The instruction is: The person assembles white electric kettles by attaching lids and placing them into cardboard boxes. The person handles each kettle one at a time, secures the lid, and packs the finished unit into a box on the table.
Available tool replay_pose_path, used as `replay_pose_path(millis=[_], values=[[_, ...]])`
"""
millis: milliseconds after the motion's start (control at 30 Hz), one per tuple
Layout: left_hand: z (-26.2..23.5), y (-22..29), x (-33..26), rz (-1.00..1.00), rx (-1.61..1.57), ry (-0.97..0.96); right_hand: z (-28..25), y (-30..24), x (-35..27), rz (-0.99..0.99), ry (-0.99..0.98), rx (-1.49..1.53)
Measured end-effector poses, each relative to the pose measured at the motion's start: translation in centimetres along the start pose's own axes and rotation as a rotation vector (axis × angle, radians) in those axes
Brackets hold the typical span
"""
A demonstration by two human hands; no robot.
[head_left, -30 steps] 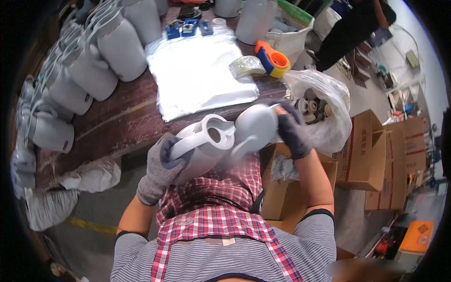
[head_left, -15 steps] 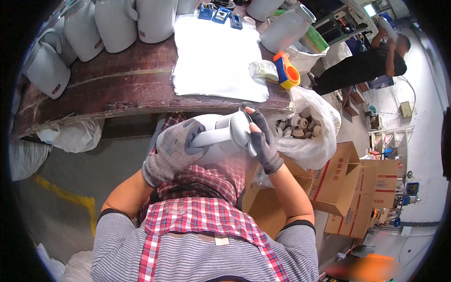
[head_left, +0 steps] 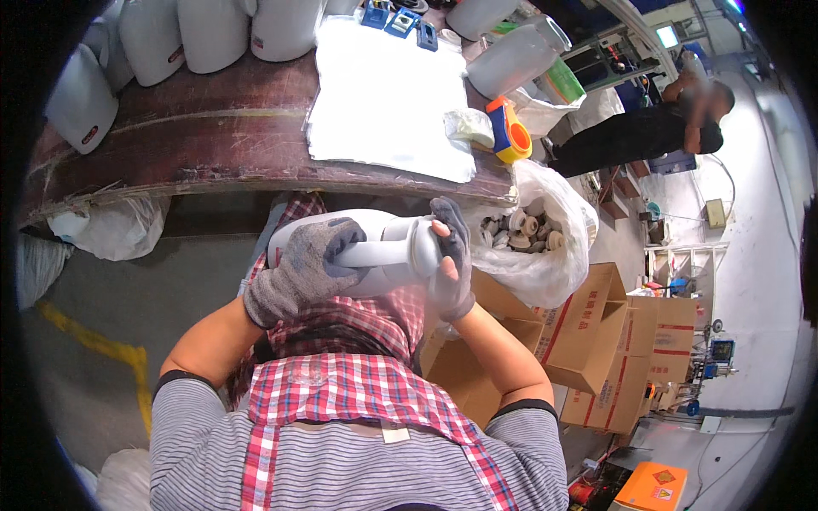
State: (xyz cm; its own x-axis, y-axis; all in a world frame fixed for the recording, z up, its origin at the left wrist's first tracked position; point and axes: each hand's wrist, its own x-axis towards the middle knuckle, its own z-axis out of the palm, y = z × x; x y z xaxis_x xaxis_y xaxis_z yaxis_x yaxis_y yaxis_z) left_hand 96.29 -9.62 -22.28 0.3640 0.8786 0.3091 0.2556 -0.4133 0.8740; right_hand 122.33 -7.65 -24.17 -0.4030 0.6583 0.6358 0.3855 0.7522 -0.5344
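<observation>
Jug (head_left: 385, 281) on its side mid-dial, mouth end toward three o'clock! Left hand (head_left: 307, 264) clamps its handle (head_left: 385, 253); right hand (head_left: 453, 264) (gloved, like its partner) spreads open against the lid (head_left: 423, 247). White sheets (head_left: 383, 111) gleam at twelve, a plastic bag (head_left: 558, 268) of round parts (head_left: 530, 228) sits at three, cartons (head_left: 588, 328) at four.

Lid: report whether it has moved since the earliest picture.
Yes: judged against the white sheets, the lid has moved left, to the mouth of the jug.
</observation>
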Motion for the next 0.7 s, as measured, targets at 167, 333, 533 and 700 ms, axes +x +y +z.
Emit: replay_pose_path(millis=[167, 333, 533, 700], values=[[0.4, 0.1, 0.4, 0.050, 0.028, 0.004, -1.5, -0.4, -0.5, 0.001, -0.147, -0.070], [0.2, -0.2, 1.3, -0.057, -0.113, -0.073, -3.7, -0.7, 0.7, 0.121, -0.291, 0.053], [-0.6, -0.2, 1.3, 0.009, -0.093, -0.134, -5.5, -2.3, 2.3, 0.187, -0.549, 0.095], [-1.0, -0.3, 1.0, 0.029, -0.077, -0.187, -5.0, -2.3, 0.5, 0.244, -0.574, 0.227]])
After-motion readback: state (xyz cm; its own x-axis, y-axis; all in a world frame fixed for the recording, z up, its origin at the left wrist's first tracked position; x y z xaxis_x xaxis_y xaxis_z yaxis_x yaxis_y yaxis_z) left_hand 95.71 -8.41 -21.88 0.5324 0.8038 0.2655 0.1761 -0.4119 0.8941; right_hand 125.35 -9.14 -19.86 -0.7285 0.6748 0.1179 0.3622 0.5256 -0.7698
